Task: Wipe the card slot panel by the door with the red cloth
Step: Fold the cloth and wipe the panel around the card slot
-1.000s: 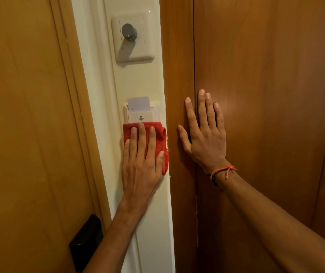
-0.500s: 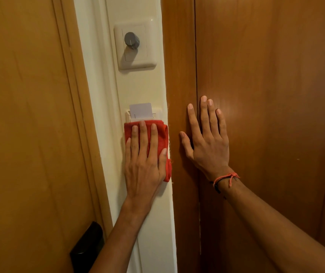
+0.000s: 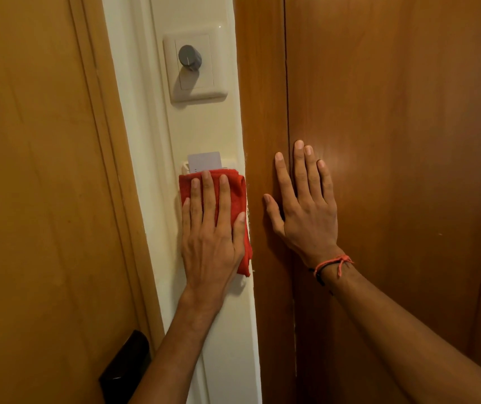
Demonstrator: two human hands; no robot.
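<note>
Flat and spread, the left hand (image 3: 208, 237) pressed the red cloth (image 3: 233, 199) over the card slot panel (image 3: 230, 164), just below the white card (image 3: 204, 161). Beside it, the right hand (image 3: 306, 211) lay spread on the wooden door (image 3: 394, 141), holding nothing.

Cream wall strip (image 3: 204, 126): dimmer switch (image 3: 194, 67) above card slot panel (image 3: 230, 164), red cloth (image 3: 233, 199) over it.

cream wall strip (image 3: 204, 126) | wooden doors either side | dimmer knob (image 3: 189, 57) above | warm light
</note>
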